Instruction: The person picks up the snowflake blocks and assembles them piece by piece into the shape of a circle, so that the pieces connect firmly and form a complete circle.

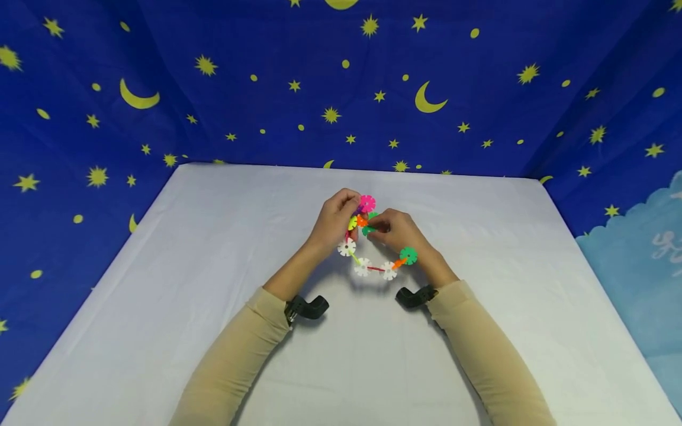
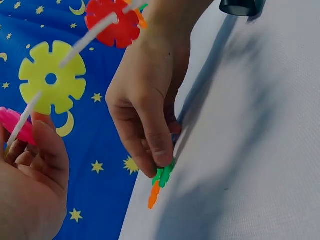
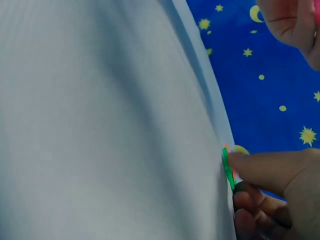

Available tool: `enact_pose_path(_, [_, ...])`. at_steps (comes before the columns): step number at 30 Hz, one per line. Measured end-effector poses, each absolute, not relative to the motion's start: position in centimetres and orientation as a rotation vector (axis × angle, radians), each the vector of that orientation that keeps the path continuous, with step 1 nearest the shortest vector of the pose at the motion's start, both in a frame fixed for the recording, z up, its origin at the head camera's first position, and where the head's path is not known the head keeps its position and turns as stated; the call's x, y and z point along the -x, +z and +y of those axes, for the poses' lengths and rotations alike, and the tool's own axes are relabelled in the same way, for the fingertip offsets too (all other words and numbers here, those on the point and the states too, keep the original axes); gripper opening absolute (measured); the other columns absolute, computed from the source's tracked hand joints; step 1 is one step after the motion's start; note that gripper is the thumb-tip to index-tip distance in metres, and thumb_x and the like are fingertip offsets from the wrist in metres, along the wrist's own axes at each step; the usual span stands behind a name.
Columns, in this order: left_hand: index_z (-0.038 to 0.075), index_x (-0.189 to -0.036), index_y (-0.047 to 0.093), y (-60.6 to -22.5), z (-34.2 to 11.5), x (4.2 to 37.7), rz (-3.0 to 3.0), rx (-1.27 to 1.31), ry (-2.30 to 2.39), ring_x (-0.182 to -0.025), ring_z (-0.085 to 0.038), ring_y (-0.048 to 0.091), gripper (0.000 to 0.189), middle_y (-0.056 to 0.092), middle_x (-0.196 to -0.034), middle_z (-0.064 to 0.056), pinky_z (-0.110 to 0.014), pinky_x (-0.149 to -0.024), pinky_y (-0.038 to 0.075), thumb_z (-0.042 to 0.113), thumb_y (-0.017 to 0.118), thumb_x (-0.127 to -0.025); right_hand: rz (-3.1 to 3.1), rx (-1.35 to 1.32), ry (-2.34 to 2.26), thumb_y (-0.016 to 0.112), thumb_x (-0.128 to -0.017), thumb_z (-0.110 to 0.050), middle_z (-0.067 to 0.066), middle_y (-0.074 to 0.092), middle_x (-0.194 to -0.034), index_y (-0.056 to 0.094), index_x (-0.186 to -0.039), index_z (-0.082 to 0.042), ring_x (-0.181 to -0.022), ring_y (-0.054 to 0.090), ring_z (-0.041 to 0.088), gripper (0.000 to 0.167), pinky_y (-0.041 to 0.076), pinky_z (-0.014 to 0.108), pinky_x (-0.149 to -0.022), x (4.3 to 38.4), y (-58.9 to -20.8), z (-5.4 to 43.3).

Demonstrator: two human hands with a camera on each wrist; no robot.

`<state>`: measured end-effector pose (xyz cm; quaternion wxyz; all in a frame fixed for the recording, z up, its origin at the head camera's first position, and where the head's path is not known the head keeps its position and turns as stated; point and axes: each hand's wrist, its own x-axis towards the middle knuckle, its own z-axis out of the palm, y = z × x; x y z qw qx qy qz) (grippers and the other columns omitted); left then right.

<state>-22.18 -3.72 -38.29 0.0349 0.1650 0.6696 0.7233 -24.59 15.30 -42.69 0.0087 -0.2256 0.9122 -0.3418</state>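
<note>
A chain of slotted plastic snowflake discs hangs between the two hands above the table. My left hand (image 1: pixel 334 220) grips one end, by a pink disc (image 1: pixel 367 203) and a yellow disc (image 1: pixel 352 223). From there the chain dips through white discs (image 1: pixel 363 267) and a short orange stretch to a green disc (image 1: pixel 408 255) near the right wrist. My right hand (image 1: pixel 398 231) pinches a green disc (image 2: pixel 165 175) joined to an orange disc (image 2: pixel 154 195) between thumb and forefinger. In the left wrist view, a yellow disc (image 2: pixel 52 77) and a red disc (image 2: pixel 112 22) cross close to the camera.
A white cloth covers the table (image 1: pixel 160 266). Blue fabric (image 1: pixel 298 71) with yellow stars and moons stands behind it and along the sides. Black curved camera mounts (image 1: pixel 309 307) sit at both wrists, beside the tan sleeves (image 1: pixel 240 355).
</note>
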Motion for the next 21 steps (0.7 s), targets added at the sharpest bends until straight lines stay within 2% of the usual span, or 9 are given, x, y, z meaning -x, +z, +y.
enact_pose_path(2, [0.001, -0.103, 0.054, -38.25, -3.72, 22.17, 2.066, -0.527, 2.228, -0.04, -0.02, 0.048, 0.02, 0.059, -0.086, -0.025, -0.029, -0.041, 0.045, 0.018, 0.043, -0.103, 2.876, 0.742, -1.045, 0.075, -0.085, -0.012, 0.008, 0.063, -0.094, 0.073, -0.108, -0.004, -0.081, 0.058, 0.018, 0.025, 0.049, 0.033, -0.072, 24.57, -42.8, 15.24])
enact_pose_path(9, [0.003, -0.103, 0.054, -38.06, -3.97, 22.04, 2.137, -0.531, 2.206, -0.041, -0.022, 0.049, 0.02, 0.06, -0.086, -0.018, -0.029, -0.041, 0.044, 0.019, 0.042, -0.104, 2.874, 0.777, -1.02, 0.073, -0.086, -0.011, 0.011, 0.059, -0.097, 0.065, -0.124, -0.008, -0.081, 0.057, 0.019, 0.039, 0.049, 0.032, -0.071, 24.47, -42.99, 15.17])
enact_pose_path(17, [0.003, -0.102, 0.053, -38.25, -4.0, 22.23, 2.168, -0.587, 2.166, -0.041, -0.024, 0.048, 0.022, 0.059, -0.086, -0.022, -0.03, -0.04, 0.043, 0.021, 0.041, -0.105, 2.872, 0.765, -1.023, 0.072, -0.088, -0.02, 0.011, 0.058, -0.1, 0.063, -0.128, -0.01, -0.08, 0.057, 0.02, 0.042, 0.049, 0.035, -0.071, 24.62, -43.44, 15.05])
enact_pose_path(21, [0.002, -0.102, 0.053, -38.27, -3.99, 22.22, 2.139, -0.603, 2.16, -0.041, -0.025, 0.047, 0.023, 0.059, -0.086, -0.027, -0.03, -0.04, 0.043, 0.022, 0.041, -0.105, 2.881, 0.75, -1.019, 0.074, -0.086, -0.018, 0.01, 0.059, -0.099, 0.065, -0.125, -0.009, -0.079, 0.057, 0.02, 0.041, 0.049, 0.035, -0.071, 24.65, -43.62, 15.07])
